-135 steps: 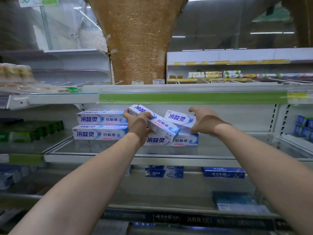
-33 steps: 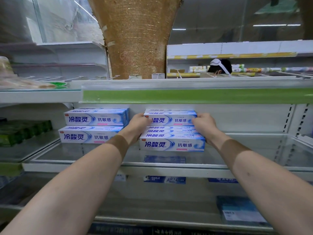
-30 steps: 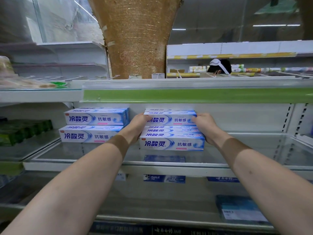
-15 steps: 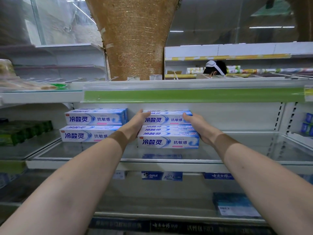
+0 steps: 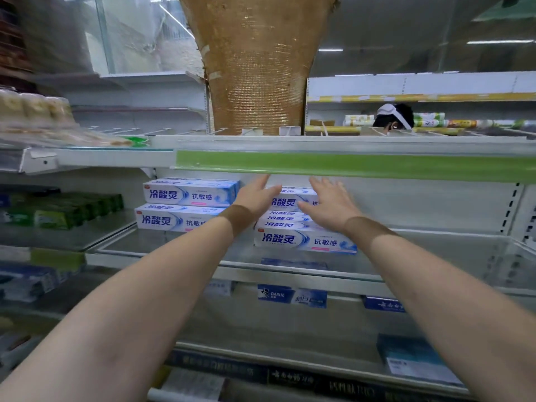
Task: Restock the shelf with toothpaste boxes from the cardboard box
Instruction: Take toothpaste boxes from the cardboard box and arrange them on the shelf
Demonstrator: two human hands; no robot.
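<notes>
Released, fingers straight, left hand (image 5: 255,196) and right hand (image 5: 331,205) overlap the toothpaste stack (image 5: 304,242) at its top.

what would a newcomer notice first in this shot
Two bare arms reach in from below, the left hand and right hand open with fingers spread at the right stack of white-and-blue toothpaste boxes, mid glass shelf. The left stack, two boxes, sits beside it. A bright green strip runs above, and a gold mesh pillar rises behind.
</notes>
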